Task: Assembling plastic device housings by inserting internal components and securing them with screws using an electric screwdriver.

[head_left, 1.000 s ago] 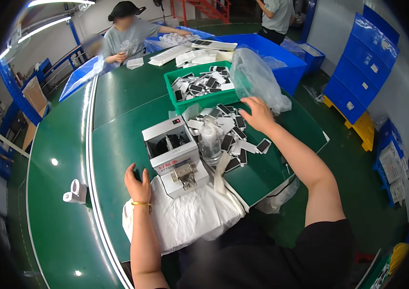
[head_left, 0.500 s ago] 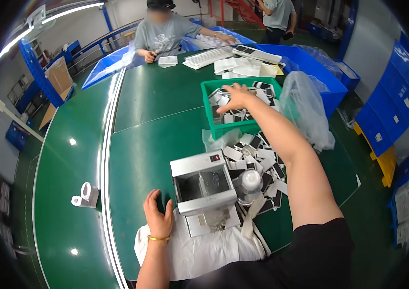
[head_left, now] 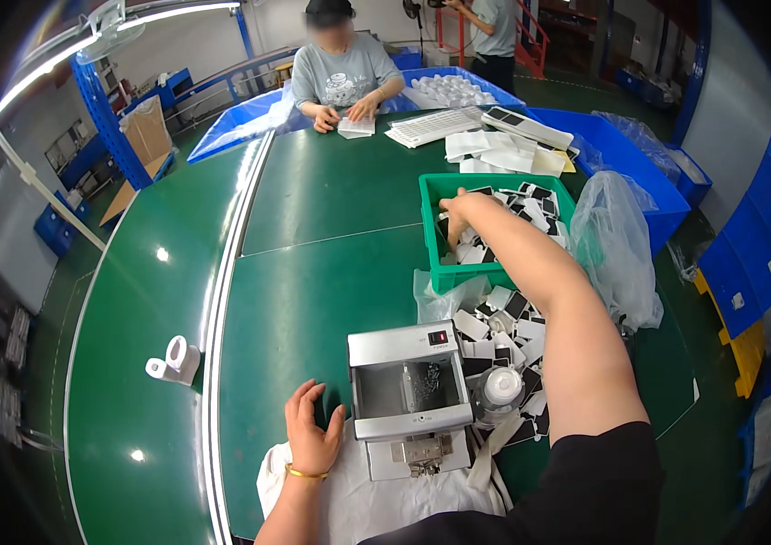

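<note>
My right hand (head_left: pixel 460 214) reaches down into the left side of a green plastic bin (head_left: pixel 432 254). Small flat white and black pieces (head_left: pixel 531 202) fill the bin, and the fingertips are hidden among them, so a grip cannot be made out. Beside the left wall of a silver box-shaped machine (head_left: pixel 411 427) rests my left hand (head_left: pixel 314 438), open, thumb apart from the fingers, holding nothing. The machine has an open-topped dark chamber and a small lit switch. Metal fittings (head_left: pixel 422 452) stick out at its near side.
Loose flat pieces (head_left: pixel 508 341) lie heaped right of the machine, around a clear white-capped bottle (head_left: pixel 501 389). White cloth (head_left: pixel 385 495) lies under the machine's front. A white device (head_left: pixel 176 361) stands at left. Across the green table (head_left: pixel 303 272), a co-worker (head_left: pixel 344 77) handles a white sheet.
My right hand has gone from hovering spread over the bin to dipping into its left side. The view has shifted. The co-worker's outstretched arm has come back to the sheet.
</note>
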### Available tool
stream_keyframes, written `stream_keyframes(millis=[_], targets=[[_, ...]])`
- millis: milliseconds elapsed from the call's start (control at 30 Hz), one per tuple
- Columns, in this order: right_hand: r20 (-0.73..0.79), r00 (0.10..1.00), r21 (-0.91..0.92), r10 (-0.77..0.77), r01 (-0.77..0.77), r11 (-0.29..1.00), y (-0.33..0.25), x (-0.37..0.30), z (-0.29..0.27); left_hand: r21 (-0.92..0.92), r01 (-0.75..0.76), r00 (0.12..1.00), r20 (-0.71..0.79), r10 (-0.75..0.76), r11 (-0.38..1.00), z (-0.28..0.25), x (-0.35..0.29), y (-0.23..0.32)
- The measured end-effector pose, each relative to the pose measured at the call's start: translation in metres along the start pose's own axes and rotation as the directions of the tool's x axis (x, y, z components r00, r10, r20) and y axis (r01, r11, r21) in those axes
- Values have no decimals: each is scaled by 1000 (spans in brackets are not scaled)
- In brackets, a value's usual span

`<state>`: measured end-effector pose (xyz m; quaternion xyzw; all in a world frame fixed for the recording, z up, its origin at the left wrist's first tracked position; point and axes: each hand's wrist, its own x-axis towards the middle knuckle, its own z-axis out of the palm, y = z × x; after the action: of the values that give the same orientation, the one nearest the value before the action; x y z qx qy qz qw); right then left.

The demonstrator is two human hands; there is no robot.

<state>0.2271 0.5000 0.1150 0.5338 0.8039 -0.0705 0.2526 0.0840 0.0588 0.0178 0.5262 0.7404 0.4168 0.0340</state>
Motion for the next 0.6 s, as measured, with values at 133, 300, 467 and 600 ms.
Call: stream_keyframes(millis=[133, 300, 467, 600], targets=[[11, 1000, 79, 29, -30, 996, 8, -7, 6, 22, -8, 1000, 6, 8, 1000, -2, 1, 0], [-4, 994, 160, -108, 107, 981, 30, 17, 19, -6, -11, 1000, 5, 11, 1000, 0, 2, 2], [-17, 995, 102, -102, 104, 989, 24, 6, 24, 18, -2, 1000, 4, 2, 1000, -5, 0, 0], [-58, 993, 210, -98, 108, 972, 31, 5, 31, 0, -3, 1000, 6, 3, 1000, -5, -1, 1]])
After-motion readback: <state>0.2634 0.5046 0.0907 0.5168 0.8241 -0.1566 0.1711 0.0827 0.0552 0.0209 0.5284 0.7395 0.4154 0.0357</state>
